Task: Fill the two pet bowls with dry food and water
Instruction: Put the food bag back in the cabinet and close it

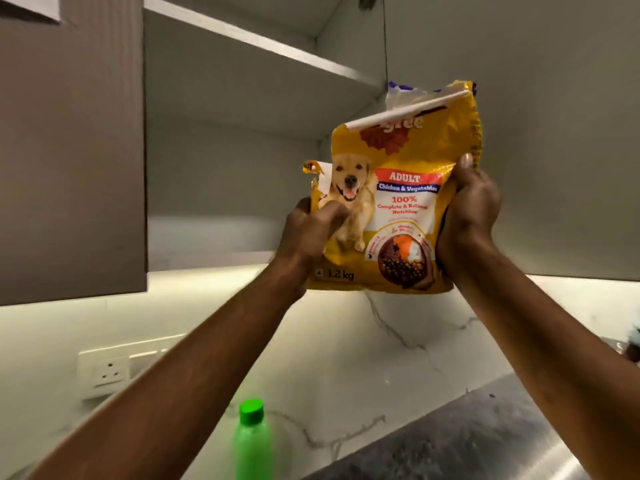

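The left hand (313, 230) and right hand (467, 216) are gripping the dog food bag (398, 202) by its sides, in front of the open cabinet (225, 150). Its top looks torn, so keeping it upright is probably wise.

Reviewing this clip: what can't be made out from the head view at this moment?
- Pet bowls: none in the head view.
- Dog food bag: how much is inside is hidden by the packaging; its brand name is covered by the folded top.
- Green bottle: lower part cut off by the bottom edge.
- Object at the right edge: blurred and cut off.
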